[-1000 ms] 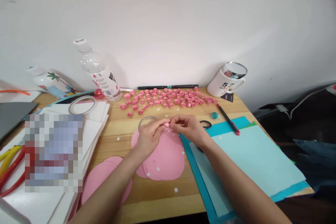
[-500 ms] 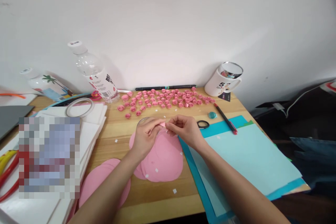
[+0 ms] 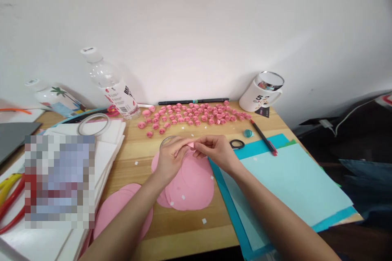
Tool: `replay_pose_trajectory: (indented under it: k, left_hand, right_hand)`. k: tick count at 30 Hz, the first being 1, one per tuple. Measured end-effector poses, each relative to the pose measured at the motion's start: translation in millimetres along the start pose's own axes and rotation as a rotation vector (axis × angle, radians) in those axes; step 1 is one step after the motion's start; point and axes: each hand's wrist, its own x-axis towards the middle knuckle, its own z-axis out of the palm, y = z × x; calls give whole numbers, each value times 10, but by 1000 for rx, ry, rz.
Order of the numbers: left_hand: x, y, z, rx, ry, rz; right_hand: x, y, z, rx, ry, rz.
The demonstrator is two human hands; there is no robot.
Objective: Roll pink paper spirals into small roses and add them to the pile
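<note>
Fingertips of my left hand (image 3: pixel 170 161) and my right hand (image 3: pixel 217 151) meet over the middle of the desk, both closed. Between them shows a bit of pink paper (image 3: pixel 191 144), mostly hidden by the fingers. Beneath lies a stack of round pink paper sheets (image 3: pixel 192 189), with small white scraps on it. Behind the hands, many small rolled pink paper flowers (image 3: pixel 197 118) are spread in rows towards the wall. More pink paper circles (image 3: pixel 122 204) lie partly under my left forearm. A ring-shaped item (image 3: pixel 167 140) is half covered by my left hand.
On the right are light blue paper sheets (image 3: pixel 284 191), a black and red pen (image 3: pixel 263 136), a black scissor handle (image 3: pixel 237 144) and a teal tape roll (image 3: pixel 248 133). A white mug (image 3: pixel 260 94) stands behind. Leftward are a plastic bottle (image 3: pixel 114 85), white papers (image 3: pixel 107 147) and red-yellow scissors (image 3: pixel 12 200).
The hands stay in nearly the same place, fingertips still together on the pink paper. The whole view has shifted very slightly. Nothing else has visibly moved.
</note>
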Motion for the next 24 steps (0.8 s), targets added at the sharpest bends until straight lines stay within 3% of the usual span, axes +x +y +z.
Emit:
replay_pose_trajectory:
  k: [4, 9, 15, 24]
  left_hand:
    - [-7, -7, 9, 19, -2, 92]
    - [-14, -14, 10, -3, 11, 55]
    - [-37, -21, 19, 52, -16, 136]
    - [-15, 5, 6, -7, -5, 19]
  right_hand:
    - [0, 1, -2, 15, -2, 12]
    - [0, 18, -5, 0, 8, -26]
    - [-5, 27, -2, -31, 7, -42]
    - [-1, 53, -11, -69, -12, -72]
